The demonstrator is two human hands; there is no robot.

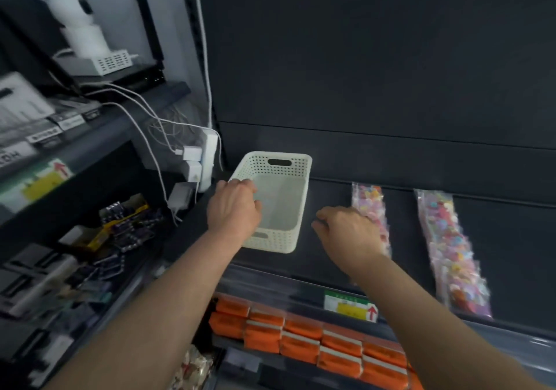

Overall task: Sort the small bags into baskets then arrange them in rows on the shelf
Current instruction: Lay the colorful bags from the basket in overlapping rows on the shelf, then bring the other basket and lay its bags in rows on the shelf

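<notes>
Both hands up at a dark shelf: left hand hooked over the left rim of a white basket, fingers curled down inside its wall; right hand knuckles-up and curled at the near end of a row of small bags, any pinch on a bag hidden under the fist and impossible to tell. Basket standing flat on the shelf, left of the bags and apart from them, rectangular, of perforated plastic with an oval handle slot at each short end and a smooth floor. Further right, a second row of small bags, parallel to the first, both running front to back; clear, glossy packets of pastel pieces in pink, blue and yellow, overlapped like shingles, contents too small to name. On the shelf's front edge, a price label in green and yellow with a red upward arrow, print too blurred to read. One level down, orange packs with pale bands, brick-shaped, packed side by side, the rightmost cut off behind the right forearm. At left, a neighbouring rack, badly blurred: a similar label with a red arrow, boxes with unreadable lettering, a white power strip crowded with plugs and thin white cables, a rounded white camera on top.
</notes>
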